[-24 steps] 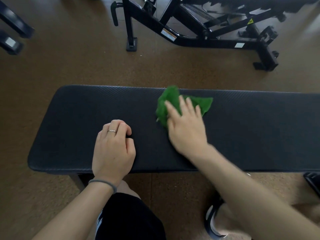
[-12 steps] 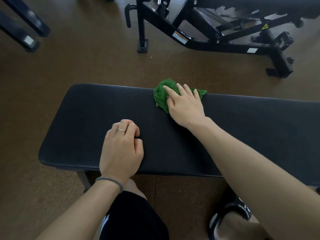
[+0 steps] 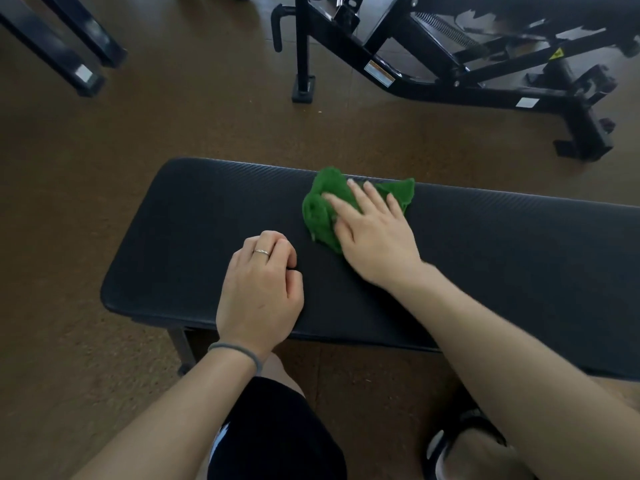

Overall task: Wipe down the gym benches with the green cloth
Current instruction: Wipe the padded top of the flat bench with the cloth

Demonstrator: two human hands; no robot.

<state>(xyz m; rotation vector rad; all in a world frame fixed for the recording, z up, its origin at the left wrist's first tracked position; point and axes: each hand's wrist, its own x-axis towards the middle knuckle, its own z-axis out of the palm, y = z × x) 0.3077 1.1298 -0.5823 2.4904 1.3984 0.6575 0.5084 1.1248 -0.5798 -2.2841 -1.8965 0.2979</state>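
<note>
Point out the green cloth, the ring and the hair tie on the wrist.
green cloth (image 3: 320,206): head view, on the bunched left part not covered by the fingers.
ring (image 3: 261,251): head view, on the band across a left-hand finger.
hair tie (image 3: 239,351): head view, on the grey band at the left wrist.

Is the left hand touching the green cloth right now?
Apart. The head view shows bare bench pad between the left hand and the green cloth.

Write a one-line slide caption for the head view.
Right hand presses the green cloth flat on the black bench; left hand rests curled beside it.
</note>
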